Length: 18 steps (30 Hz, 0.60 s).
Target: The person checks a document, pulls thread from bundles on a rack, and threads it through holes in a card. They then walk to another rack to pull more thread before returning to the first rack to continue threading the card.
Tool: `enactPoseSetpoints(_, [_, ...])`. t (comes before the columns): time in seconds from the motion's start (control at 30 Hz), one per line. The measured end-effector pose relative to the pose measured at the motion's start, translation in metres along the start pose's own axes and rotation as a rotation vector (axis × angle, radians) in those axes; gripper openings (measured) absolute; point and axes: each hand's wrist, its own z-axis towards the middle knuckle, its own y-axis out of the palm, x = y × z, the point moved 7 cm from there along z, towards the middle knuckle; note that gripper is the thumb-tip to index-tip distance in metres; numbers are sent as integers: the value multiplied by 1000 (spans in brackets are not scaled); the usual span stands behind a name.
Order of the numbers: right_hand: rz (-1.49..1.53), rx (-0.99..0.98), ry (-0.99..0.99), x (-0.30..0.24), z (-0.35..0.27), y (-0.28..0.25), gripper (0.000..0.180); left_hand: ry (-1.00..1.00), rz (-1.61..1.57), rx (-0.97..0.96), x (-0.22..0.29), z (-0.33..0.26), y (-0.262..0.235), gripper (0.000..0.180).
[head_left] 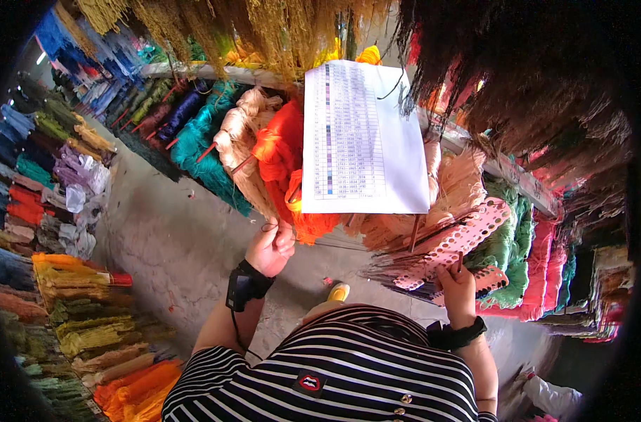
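Left hand (pixel 270 247) pinched shut on thin threads (pixel 334 244) pulled from the orange skein (pixel 292 165) on the rack. Right hand (pixel 455 287) gripping 2 pink punched cards (pixel 455 243) at their lower end. My read: thread is light, limp, snags easily, so pinch near the skein; cards stiff but thin, hold by the edge. White chart sheet (pixel 366 137), column of colour swatches, hangs above the skein.
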Motion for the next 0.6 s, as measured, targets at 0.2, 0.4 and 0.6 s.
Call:
enactPoseSetpoints(0.2, [25, 10, 8, -2, 0, 1, 15, -41, 15, -13, 10, 2, 21, 36])
enactPoseSetpoints(0.4, [4, 19, 6, -6, -3, 0, 16, -87, -209, 134, 21, -7, -47, 41])
enactPoseSetpoints(0.6, [-35, 51, 50, 0, -7, -8, 18, -436, 331, 892, 28, -90, -232, 54])
